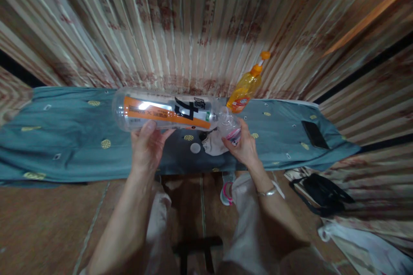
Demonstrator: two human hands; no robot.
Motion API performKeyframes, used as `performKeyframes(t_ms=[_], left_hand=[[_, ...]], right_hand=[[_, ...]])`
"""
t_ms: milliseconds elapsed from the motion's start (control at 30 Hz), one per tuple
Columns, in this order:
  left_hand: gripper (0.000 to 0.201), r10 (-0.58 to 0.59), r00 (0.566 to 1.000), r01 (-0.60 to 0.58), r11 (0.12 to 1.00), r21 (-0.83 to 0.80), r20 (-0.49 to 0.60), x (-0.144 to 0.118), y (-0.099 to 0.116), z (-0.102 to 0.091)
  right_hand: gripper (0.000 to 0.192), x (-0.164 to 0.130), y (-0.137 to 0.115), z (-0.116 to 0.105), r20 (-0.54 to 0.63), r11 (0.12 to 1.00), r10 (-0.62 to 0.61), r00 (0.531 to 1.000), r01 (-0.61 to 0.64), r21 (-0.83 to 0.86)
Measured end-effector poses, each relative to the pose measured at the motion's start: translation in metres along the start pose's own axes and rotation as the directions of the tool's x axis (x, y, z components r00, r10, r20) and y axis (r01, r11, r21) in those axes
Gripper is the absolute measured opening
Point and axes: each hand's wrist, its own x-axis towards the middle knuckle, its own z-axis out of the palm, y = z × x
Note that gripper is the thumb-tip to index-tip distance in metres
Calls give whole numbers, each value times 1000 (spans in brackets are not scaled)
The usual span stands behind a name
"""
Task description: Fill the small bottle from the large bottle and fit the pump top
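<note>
Frame centre: left hand [146,144] grips tipped large bottle [166,109], right hand [245,146] clasps small bottle [230,126]; keep the mouths aligned, pouring slowly

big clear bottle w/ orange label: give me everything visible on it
The large clear plastic bottle looks empty and lies horizontal in the air above the teal cloth. An orange band with a black character wraps its body. The left hand grips it from below; its open neck points right, meeting a small bottle held by the right hand.
</note>
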Motion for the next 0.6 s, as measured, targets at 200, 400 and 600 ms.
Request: performKeyframes(t_ms=[200, 400, 600], left_hand=[[42, 8, 1000, -7, 999, -38, 20, 0, -1, 3], [39, 8, 1000, -8, 1000, -7, 24, 0, -1, 6], [42, 42, 998, -41, 999, 30, -40, 2, -3, 4]], right_hand=[[82, 0, 1, -5, 24, 1000, -1, 1000, 1, -3], [82, 0, 2, -9, 45, 1000, -4, 999, 3, 8], [88, -2, 6, -5, 34, 999, -31, 999, 30, 29]])
